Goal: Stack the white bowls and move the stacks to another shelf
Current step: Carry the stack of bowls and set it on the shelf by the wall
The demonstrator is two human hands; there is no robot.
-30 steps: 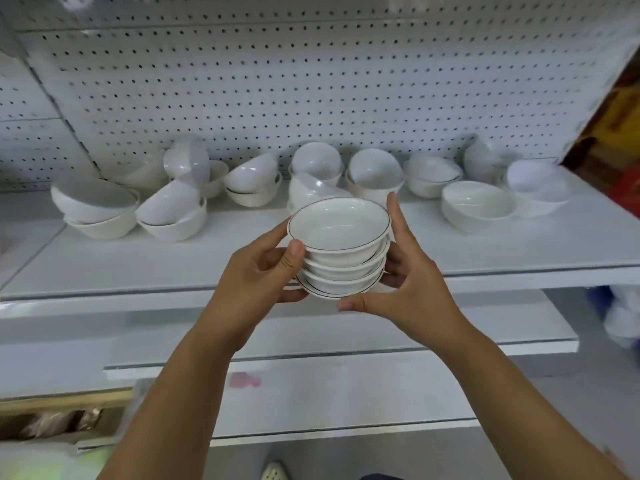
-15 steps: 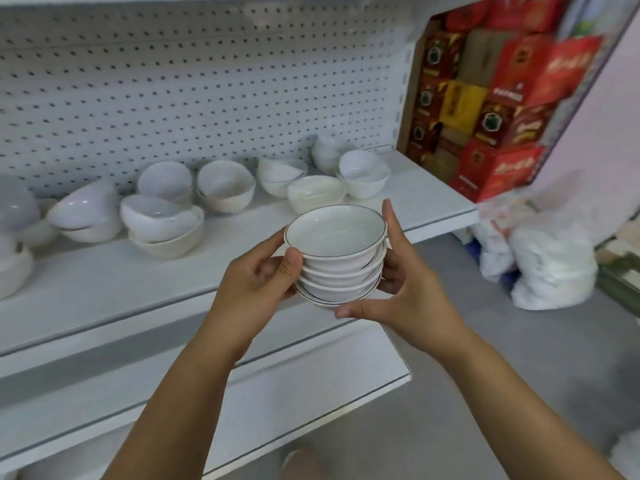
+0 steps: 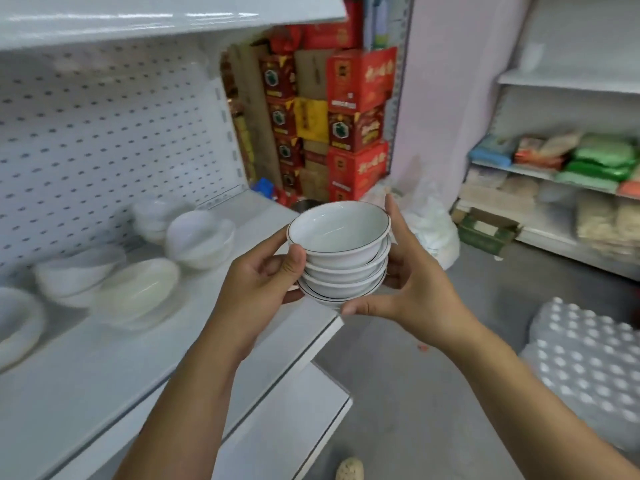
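Bowl stack (image 3: 341, 252) — held mid-air | left hand (image 3: 256, 282) gripping its left | right hand (image 3: 415, 292) gripping its right

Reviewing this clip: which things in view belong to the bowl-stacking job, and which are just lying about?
Part of the job:
- stack of white bowls, held between the left hand and the right hand
- loose white bowls on the pegboard shelf

Just lying about:
- red cartons
- food packets on the far shelving
- white bag on the floor
- wrapped bottle pack
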